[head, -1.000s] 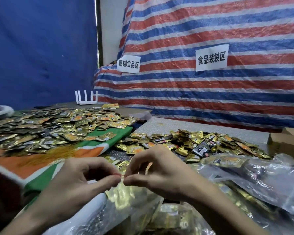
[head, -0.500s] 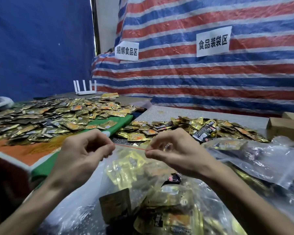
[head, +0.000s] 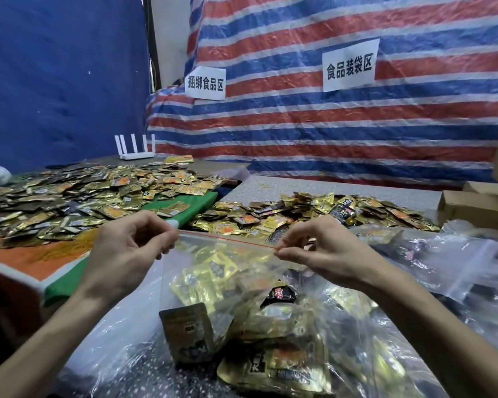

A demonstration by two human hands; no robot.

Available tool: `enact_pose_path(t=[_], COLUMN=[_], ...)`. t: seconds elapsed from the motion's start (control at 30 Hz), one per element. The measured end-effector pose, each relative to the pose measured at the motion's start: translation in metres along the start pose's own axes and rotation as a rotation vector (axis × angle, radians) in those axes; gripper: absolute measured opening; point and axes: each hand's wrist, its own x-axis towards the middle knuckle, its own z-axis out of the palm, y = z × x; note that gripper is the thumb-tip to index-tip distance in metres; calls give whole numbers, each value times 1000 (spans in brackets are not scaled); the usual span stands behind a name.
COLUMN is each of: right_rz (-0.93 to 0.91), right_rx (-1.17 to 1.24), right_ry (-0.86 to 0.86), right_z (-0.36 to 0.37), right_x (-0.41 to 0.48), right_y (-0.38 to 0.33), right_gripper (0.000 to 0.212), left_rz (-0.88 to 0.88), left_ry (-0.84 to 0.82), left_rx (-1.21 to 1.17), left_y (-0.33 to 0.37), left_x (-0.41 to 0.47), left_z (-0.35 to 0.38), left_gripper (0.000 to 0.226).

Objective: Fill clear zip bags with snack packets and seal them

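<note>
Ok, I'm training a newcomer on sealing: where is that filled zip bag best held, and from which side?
Pinch the red zip strip at its two ends, one hand from each side, as the left hand and right hand do. It runs taut and straight along the top; the bag below is slack and bulging with packets.

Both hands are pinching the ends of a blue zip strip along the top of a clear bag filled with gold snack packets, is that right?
Nearly. The zip strip is red, not blue, as the head view shows. The rest holds: the left hand and the right hand pinch its ends along the top of the clear bag, which is filled with gold snack packets.
</note>
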Motion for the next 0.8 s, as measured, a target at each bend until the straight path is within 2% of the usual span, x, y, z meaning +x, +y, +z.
enact_pose_path(t=[0.17,0.33,0.43,0.53,0.57,0.63,0.73,0.8], right_rz=[-12,-143,-117,-1,47,141,254,262], right_rx=[-88,-195,-149,-169,-206,-302,-431,-482], right_ry=[56,346,473,437,398,287,122,85], right_z=[-3,-7,-13,-21,-24,-27,-33,-35], right_x=[0,25,39,30,21,-6,-51,-83], right_y=[6,7,12,28,35,47,64,71], right_gripper=[9,4,5,8,8,10,14,18], left_rz=[17,54,210,374,394,349,140,57], left_ry=[-4,170,294,320,284,98,-273,-540], left_rx=[13,78,148,178,161,94,28,63], left_y=[1,11,29,46,50,54,53,46], left_x=[3,26,31,10,-4,-36,-85,-105], left_z=[1,8,26,62,77,106,147,167], left_gripper=[15,13,7,5,4,3,5,5])
